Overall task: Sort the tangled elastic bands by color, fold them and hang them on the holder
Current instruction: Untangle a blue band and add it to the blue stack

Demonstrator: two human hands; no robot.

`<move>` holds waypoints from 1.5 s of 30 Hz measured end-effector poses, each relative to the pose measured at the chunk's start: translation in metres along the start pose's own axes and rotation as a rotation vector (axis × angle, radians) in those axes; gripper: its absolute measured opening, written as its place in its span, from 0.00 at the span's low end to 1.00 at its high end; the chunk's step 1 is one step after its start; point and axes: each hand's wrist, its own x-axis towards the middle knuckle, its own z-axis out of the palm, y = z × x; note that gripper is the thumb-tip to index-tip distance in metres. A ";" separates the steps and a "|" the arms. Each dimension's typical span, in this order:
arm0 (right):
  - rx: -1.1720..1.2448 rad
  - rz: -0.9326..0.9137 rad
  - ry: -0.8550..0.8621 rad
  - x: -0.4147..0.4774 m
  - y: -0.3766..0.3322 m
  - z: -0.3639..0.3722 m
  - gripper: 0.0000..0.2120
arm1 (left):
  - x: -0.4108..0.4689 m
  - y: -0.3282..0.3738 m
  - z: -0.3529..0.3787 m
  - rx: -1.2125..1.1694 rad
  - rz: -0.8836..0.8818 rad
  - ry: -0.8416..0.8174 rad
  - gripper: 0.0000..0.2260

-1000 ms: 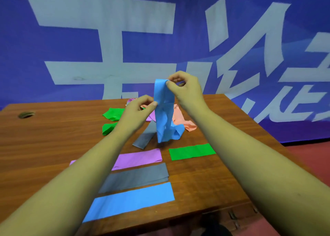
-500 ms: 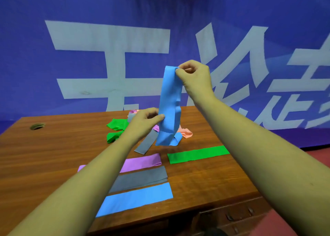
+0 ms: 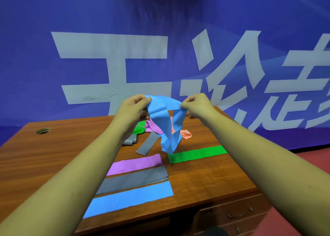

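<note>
A blue elastic band (image 3: pixel 167 123) hangs in the air above the table, held at its top by both hands. My left hand (image 3: pixel 133 109) grips its left end and my right hand (image 3: pixel 197 105) pinches its right end, so the band droops in a loop between them. Flat on the wooden table (image 3: pixel 62 151) lie folded bands: purple (image 3: pixel 137 164), grey (image 3: pixel 135 179), blue (image 3: pixel 132 198) and green (image 3: pixel 198 153). Behind the held band sits a tangled pile with purple (image 3: pixel 153 126), green (image 3: pixel 138 129), orange (image 3: pixel 185 134) and grey (image 3: pixel 147 143) pieces. No holder is in view.
A blue banner with large white characters (image 3: pixel 114 60) stands right behind the table. A round cable hole (image 3: pixel 43 130) is at the table's far left. Drawers (image 3: pixel 232 216) show under the front right edge, and red floor (image 3: pixel 314 157) lies to the right.
My left hand rose from the band's middle to its top and the two hands drew apart, spreading the blue band sideways. The camera tilted upward.
</note>
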 end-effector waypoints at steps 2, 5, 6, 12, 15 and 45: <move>0.124 0.005 -0.060 -0.007 -0.001 0.005 0.07 | 0.001 0.009 0.004 -0.034 0.000 -0.007 0.07; 0.422 0.029 -0.244 -0.019 -0.008 0.011 0.16 | 0.001 0.017 0.009 -0.066 0.009 -0.002 0.05; 0.499 0.040 -0.327 -0.023 -0.009 0.012 0.19 | 0.001 0.018 0.009 -0.086 0.012 -0.001 0.05; 0.557 -0.136 -0.350 -0.033 -0.013 0.016 0.08 | 0.000 0.013 0.005 -0.153 0.021 -0.056 0.05; 0.479 -0.201 -0.297 -0.034 -0.017 0.013 0.04 | -0.002 0.009 0.003 -0.156 -0.003 -0.049 0.12; 0.137 -0.397 -0.088 -0.036 -0.038 -0.026 0.06 | -0.009 0.003 0.036 0.521 0.359 0.049 0.04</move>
